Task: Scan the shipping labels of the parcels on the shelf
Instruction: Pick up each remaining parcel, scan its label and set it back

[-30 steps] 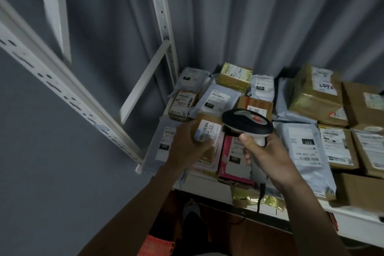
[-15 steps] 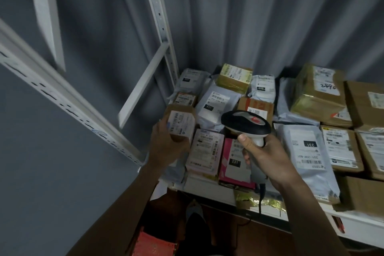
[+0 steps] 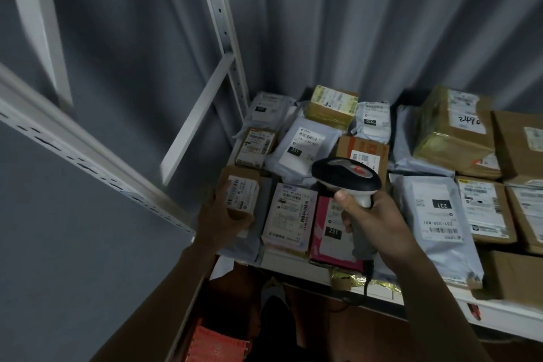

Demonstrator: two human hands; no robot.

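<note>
Your left hand (image 3: 219, 217) grips a small brown parcel (image 3: 240, 195) at the shelf's (image 3: 499, 310) near-left corner, label up. Your right hand (image 3: 373, 223) is wrapped round the scanner (image 3: 346, 178), which hovers over the pink parcel (image 3: 332, 232) beside it. Aimed loosely, it could read that neighbouring label instead, and crowded barcodes invite duplicates.

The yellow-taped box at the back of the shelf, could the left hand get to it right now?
Probably not at once: the left hand grips a small box at the shelf's front-left corner. The yellow-taped box sits uncovered atop the back row, so the path itself looks free.
</note>
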